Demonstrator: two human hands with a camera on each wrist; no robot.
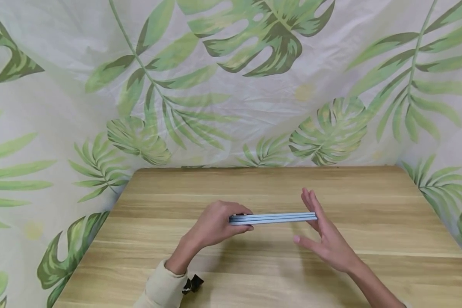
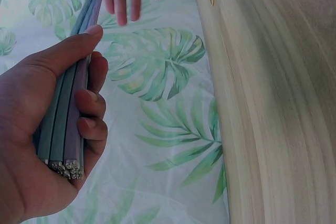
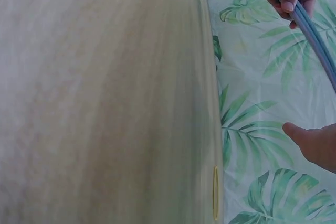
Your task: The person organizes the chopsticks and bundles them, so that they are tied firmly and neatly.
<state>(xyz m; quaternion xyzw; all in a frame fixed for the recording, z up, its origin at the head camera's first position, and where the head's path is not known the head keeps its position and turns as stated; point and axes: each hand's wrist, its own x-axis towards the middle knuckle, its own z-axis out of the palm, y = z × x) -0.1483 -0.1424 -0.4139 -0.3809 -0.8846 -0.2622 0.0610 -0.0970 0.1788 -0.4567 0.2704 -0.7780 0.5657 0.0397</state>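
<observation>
Stack of thin grey-blue boards point(image 1: 273, 218) held level above the wooden bench point(image 1: 369, 239). Left hand point(image 1: 215, 224) curled round one end, thumb on top. Right hand point(image 1: 325, 233) flat, fingers straight, touching the other end.

No readable text, label, brand, number or sign on anything in view

Light wooden table point(image 1: 277, 256), only shadows on it
</observation>
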